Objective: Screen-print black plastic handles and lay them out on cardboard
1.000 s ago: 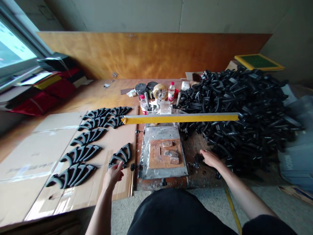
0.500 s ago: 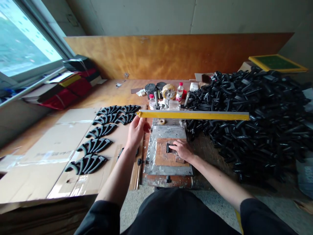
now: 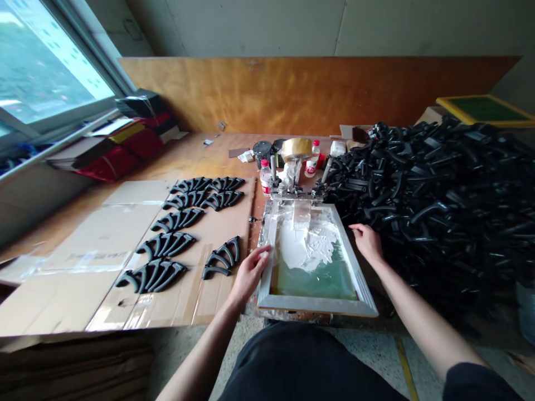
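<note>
A metal-edged screen frame (image 3: 317, 304) lies flat in front of me, with white paste (image 3: 311, 245) spread over the upper part of its green mesh (image 3: 313, 281). At the frame's left edge is my left hand (image 3: 251, 270), its fingers apart and holding nothing. My right hand (image 3: 368, 242) hovers just off the frame's right side, open, near the pile of black curved parts (image 3: 430, 206). A pale squeegee blade (image 3: 301, 214) rests at the top of the mesh, below the metal clamp (image 3: 296, 195). Whatever lies under the frame is hidden.
Rows of black curved parts (image 3: 167, 245) lie on cardboard (image 3: 100, 239) at the left. Behind the clamp stand a tape roll (image 3: 296, 148), a black tub (image 3: 262, 151) and bottles with red caps (image 3: 265, 175). Red and black folders (image 3: 121, 147) are stacked by the window.
The raised frame has come down flat. My left hand has let go of its edge and moved lower. My right hand has left the small black part and moved right of the frame.
</note>
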